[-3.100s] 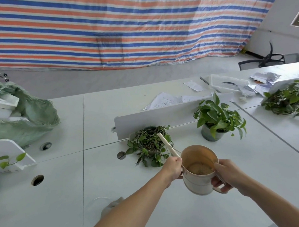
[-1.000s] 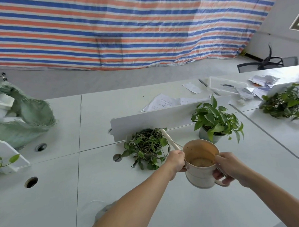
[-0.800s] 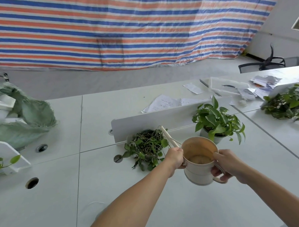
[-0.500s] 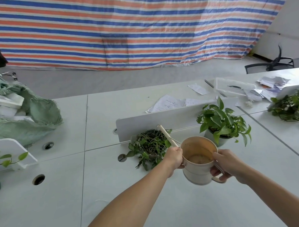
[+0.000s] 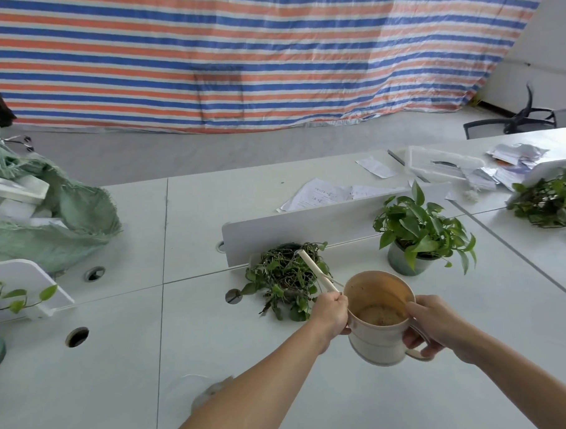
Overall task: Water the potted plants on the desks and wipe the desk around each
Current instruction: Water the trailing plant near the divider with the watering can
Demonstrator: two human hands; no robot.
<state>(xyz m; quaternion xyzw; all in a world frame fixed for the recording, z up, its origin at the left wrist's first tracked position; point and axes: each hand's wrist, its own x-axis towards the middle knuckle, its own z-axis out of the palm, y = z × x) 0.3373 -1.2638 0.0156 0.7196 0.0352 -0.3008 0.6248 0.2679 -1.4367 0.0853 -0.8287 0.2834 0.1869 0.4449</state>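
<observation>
Only shallow water in watering can

text: none legible | paper sheets on worktop: faint printed marks, too small to read | watering can: no label seen

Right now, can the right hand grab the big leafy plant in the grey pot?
Probably not yet: the right hand grips the handle of the watering can, so it is busy. The leafy plant stands just beyond, only bare desk between, so a freed hand likely could.
</observation>
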